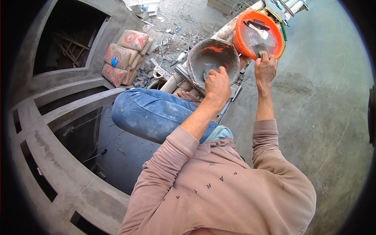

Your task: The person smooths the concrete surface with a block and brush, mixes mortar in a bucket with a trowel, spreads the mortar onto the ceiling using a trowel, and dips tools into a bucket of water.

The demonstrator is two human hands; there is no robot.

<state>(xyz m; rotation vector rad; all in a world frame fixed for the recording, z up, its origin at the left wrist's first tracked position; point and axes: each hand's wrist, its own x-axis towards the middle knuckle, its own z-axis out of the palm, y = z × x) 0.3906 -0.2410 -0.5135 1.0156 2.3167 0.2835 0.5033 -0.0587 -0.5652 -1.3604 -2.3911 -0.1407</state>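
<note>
My left hand is closed over the near rim of a mortar-caked bucket. Wet grey mortar fills much of that bucket. What the fingers hold is hidden; a grey lump shows just beside them in the mortar. At the near edge of an orange bucket, my right hand grips a flat, grey, square-ended piece, its kind unclear. Cloudy water stands in the orange bucket. A wide paintbrush and a dark flat tool lie across its far side.
Both buckets rest on bamboo poles beside a smooth grey wall surface. Stacked cement bags and rubble lie beyond. At left, a concrete frame has open gaps above a lower floor. My bent knee is close to the mortar bucket.
</note>
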